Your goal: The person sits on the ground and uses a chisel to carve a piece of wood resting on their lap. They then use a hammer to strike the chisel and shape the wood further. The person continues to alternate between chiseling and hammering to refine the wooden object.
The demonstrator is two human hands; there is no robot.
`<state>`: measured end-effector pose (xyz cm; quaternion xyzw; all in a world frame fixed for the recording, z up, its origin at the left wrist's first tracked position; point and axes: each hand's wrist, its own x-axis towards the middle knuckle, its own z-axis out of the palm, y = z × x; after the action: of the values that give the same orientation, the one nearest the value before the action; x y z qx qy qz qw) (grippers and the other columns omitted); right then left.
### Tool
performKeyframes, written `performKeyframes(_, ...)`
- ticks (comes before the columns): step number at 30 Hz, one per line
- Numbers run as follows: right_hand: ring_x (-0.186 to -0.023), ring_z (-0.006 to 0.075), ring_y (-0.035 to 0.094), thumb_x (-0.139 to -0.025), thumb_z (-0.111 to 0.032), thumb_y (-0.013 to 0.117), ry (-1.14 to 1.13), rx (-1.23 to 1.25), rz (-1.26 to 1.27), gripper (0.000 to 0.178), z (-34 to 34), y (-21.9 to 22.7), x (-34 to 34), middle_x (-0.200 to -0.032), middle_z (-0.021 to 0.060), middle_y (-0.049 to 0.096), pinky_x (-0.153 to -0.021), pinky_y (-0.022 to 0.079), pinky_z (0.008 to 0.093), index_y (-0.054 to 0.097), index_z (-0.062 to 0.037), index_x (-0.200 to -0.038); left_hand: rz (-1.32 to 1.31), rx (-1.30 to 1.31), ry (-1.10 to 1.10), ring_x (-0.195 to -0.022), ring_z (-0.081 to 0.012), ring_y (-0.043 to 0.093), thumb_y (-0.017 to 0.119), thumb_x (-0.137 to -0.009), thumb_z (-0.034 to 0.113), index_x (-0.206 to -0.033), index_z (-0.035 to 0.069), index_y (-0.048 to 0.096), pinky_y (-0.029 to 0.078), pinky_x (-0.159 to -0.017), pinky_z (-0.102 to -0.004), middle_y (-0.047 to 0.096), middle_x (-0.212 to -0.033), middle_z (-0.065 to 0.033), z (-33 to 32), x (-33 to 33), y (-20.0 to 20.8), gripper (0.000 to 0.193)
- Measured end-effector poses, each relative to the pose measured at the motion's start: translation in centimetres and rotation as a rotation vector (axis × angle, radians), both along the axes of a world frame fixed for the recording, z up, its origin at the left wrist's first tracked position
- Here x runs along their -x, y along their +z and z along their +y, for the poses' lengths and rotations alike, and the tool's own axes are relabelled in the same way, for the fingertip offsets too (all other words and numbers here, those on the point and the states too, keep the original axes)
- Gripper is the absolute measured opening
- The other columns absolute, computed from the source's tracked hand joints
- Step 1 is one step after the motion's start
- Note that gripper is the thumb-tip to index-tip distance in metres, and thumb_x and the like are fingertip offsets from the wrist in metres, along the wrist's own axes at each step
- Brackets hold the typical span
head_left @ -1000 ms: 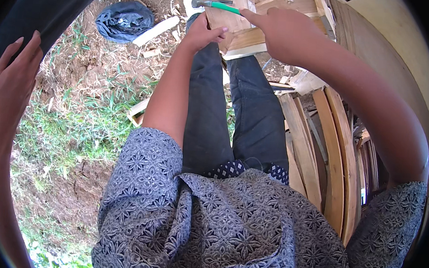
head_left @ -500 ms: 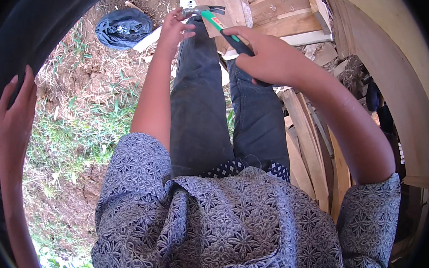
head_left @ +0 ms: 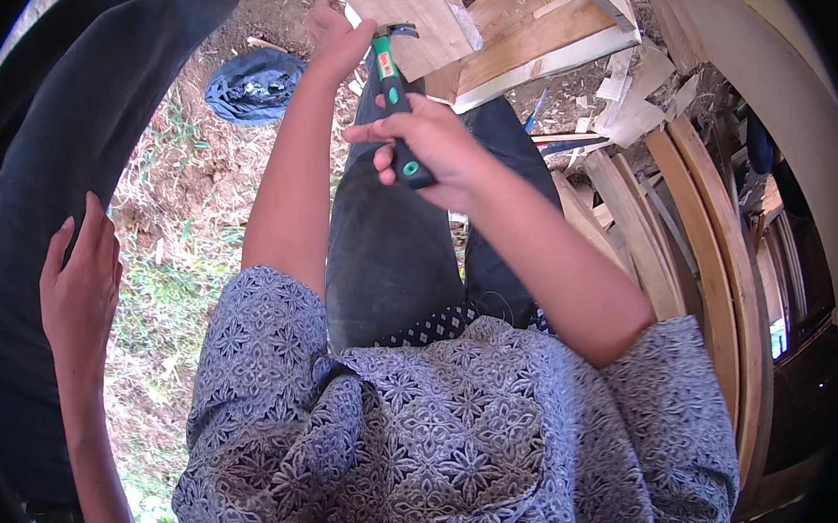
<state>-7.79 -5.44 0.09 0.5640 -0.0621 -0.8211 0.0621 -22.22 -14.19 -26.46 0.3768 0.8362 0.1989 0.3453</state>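
My right hand [head_left: 432,146] is wrapped around the black-and-green handle of a claw hammer [head_left: 387,70], whose head points away from me. Over the lower left edge of a light wooden board [head_left: 412,18], the metal head hangs with its claw turned right. My left hand [head_left: 337,42] is beside that same edge, just left of the hammer head. Its fingers are bent and pressed together; what they hold, if anything, is too small to make out. Beneath both arms are my legs in dark trousers [head_left: 391,250].
Attached boards form a wooden frame [head_left: 541,51] at the far right. Long curved wooden pieces [head_left: 702,242] lean at the right, near shavings [head_left: 635,97]. A dark cloth bundle [head_left: 254,85] lies on the ground. Another person's hand [head_left: 83,272] rests on their leg at left.
The hammer has swung left and nearer to me, its handle now more upright. My left hand has come away from the hammer head to the board's edge, its fingers drawing together.
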Motion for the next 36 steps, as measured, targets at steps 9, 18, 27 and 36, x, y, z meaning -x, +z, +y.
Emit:
performKeyframes(9,-0.057,0.0119,0.053,-0.103,-0.025,0.044,-0.167,0.072,-0.139,0.016,-2.9,0.2,0.4,-0.079,0.0059,0.057,-0.057,0.052,0.0332,0.048,-0.0095,-0.104,0.213,-0.356,-0.767,-0.101,-0.0403,0.066,0.062,-0.093,0.036,-0.124,0.005,0.058,0.055,-0.083,-0.0516,0.064,-0.118,-0.0197,16.4,-3.5,8.2,0.044)
performKeyframes(18,-0.047,0.0051,0.044,-0.097,-0.015,0.054,-0.321,0.09,-0.007,0.007,-3.4,-1.9,-0.7,-0.066,0.0011,0.05,-0.041,0.038,0.0244,0.051,-0.0087,-0.098,0.172,-0.007,-1.104,-0.097,-0.0373,0.068,0.051,-0.091,0.038,-0.104,0.009,0.069,0.056,-0.083,-0.0508,0.07,-0.105,-0.0169,19.9,-6.3,6.8,0.036)
performKeyframes(27,-0.046,0.017,0.057,-0.103,-0.029,0.056,-0.278,-0.115,-0.307,0.031,-6.6,-1.7,4.0,-0.058,0.0036,0.051,-0.042,0.042,0.0338,0.057,-0.0006,-0.092,0.26,0.184,-1.235,-0.091,-0.0335,0.07,0.045,-0.089,0.037,-0.088,0.01,0.073,0.056,-0.079,-0.0489,0.073,-0.095,-0.0137,19.2,-6.1,4.5,0.039)
performKeyframes(36,-0.05,0.0219,0.061,-0.102,-0.028,0.054,-0.231,-0.453,-0.467,0.034,-7.9,-2.0,6.4,-0.064,0.0142,0.062,-0.049,0.046,0.0378,0.055,0.0034,-0.09,0.312,0.199,-1.158,-0.084,-0.0317,0.07,0.048,-0.087,0.034,-0.079,0.01,0.071,0.056,-0.073,-0.0488,0.072,-0.084,-0.0112,18.0,-6.0,5.0,0.034)
